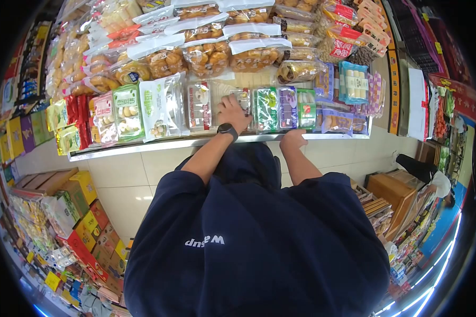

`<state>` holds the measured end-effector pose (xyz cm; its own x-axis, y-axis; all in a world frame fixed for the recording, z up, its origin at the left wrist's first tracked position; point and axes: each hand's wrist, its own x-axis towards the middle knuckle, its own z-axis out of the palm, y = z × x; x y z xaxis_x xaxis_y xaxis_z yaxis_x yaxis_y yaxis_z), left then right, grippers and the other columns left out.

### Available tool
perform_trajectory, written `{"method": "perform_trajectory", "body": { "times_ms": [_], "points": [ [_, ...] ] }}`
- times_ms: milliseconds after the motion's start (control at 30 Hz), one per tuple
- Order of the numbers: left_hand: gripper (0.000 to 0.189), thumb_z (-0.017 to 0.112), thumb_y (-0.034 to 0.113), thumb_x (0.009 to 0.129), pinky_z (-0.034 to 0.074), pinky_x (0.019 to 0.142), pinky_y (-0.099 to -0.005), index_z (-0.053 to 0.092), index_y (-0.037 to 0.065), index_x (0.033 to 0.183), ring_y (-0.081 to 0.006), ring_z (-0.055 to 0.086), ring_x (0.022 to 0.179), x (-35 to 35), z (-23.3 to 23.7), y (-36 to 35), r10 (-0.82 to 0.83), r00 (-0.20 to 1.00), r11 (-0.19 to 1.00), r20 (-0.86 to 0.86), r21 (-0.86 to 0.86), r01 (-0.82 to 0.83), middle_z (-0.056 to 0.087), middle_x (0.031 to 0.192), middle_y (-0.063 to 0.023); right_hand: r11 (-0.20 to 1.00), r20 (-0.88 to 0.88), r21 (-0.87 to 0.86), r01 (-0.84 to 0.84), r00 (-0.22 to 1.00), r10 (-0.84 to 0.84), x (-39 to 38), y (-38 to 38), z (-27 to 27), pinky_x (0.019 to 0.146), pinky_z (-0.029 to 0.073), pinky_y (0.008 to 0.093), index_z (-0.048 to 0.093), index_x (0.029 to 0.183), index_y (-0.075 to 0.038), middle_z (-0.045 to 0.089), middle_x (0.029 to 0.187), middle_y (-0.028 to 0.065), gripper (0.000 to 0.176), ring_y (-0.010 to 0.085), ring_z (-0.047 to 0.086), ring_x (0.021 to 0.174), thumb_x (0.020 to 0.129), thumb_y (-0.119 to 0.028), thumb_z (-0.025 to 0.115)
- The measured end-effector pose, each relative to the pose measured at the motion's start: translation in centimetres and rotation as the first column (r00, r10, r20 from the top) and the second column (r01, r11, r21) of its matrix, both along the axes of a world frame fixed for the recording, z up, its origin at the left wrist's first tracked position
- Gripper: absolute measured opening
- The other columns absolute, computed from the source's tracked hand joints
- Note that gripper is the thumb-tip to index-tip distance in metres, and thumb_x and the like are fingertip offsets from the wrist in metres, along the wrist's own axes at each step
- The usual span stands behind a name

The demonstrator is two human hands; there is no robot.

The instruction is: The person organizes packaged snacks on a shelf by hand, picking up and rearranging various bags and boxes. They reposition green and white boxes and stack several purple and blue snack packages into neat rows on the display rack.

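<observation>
My left hand [234,113], with a dark watch on its wrist, lies palm down on a clear snack pack [244,98] in the front row of the display. Its fingers are stretched over the pack, which they partly hide. To its left stands a pack with a maroon label [199,105]; to its right are a green pack [265,108] and a purple pack [287,108]. My right hand [293,140] is at the metal front edge [330,136], below the green-and-red pack [305,108]. Its fingers are mostly hidden.
Behind the front row lie several bags of brown pastries [207,55]. Blue packs [353,82] fill the right end. Stacked cartons [90,222] stand on the tiled floor [121,174] at left. A wooden crate [390,198] and another person [433,179] are at right.
</observation>
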<state>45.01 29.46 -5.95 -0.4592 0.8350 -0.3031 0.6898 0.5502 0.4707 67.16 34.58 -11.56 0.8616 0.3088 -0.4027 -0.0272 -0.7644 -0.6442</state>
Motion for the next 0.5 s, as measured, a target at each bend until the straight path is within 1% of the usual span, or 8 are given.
{"method": "perform_trajectory", "body": {
  "times_ms": [133,233,433,500],
  "points": [
    [0.101,0.085,0.042,0.066,0.055,0.086,-0.0482,0.033,-0.005,0.140,-0.0422,0.048,0.113,-0.1,-0.1,-0.2,0.014,0.999,1.000,0.033,-0.001,-0.014,0.043,0.127,-0.0216,0.998,0.009,-0.053,0.014,1.000,-0.014,-0.9,0.3,1.6,0.097,0.048,0.0553,0.034,0.141,0.007,0.054,0.131,0.0350,0.067,0.0484,0.059,0.114,0.098,-0.043,0.046],
    [0.102,0.085,0.040,0.066,0.053,0.088,-0.0488,0.032,-0.004,0.141,-0.0434,0.047,0.114,-0.1,-0.4,-0.4,0.020,0.997,0.999,0.070,0.029,-0.022,0.042,0.128,-0.0222,0.997,0.005,-0.077,0.026,1.000,-0.025,-1.1,0.3,2.1,0.096,0.049,0.0557,0.035,0.141,0.004,0.054,0.131,0.0340,0.066,0.0477,0.060,0.114,0.098,-0.044,0.045],
    [0.100,0.083,0.036,0.067,0.050,0.092,-0.0499,0.032,-0.004,0.142,-0.0451,0.047,0.113,-0.2,-0.8,-0.5,0.018,0.996,0.998,0.090,0.053,-0.023,0.042,0.128,-0.0231,0.997,0.001,-0.063,0.047,0.999,-0.047,-1.1,0.3,2.0,0.095,0.051,0.0552,0.037,0.139,0.004,0.055,0.131,0.0325,0.065,0.0472,0.060,0.113,0.096,-0.044,0.046],
    [0.095,0.084,0.032,0.066,0.054,0.087,-0.0476,0.033,-0.003,0.139,-0.0429,0.048,0.113,-0.1,-0.8,-0.5,0.012,0.999,0.997,0.034,0.070,-0.015,0.042,0.125,-0.0212,0.996,-0.002,-0.065,0.061,0.998,-0.062,-1.0,0.4,1.9,0.094,0.051,0.0550,0.037,0.138,0.004,0.056,0.130,0.0315,0.065,0.0469,0.060,0.113,0.096,-0.045,0.047]
  ]
}}
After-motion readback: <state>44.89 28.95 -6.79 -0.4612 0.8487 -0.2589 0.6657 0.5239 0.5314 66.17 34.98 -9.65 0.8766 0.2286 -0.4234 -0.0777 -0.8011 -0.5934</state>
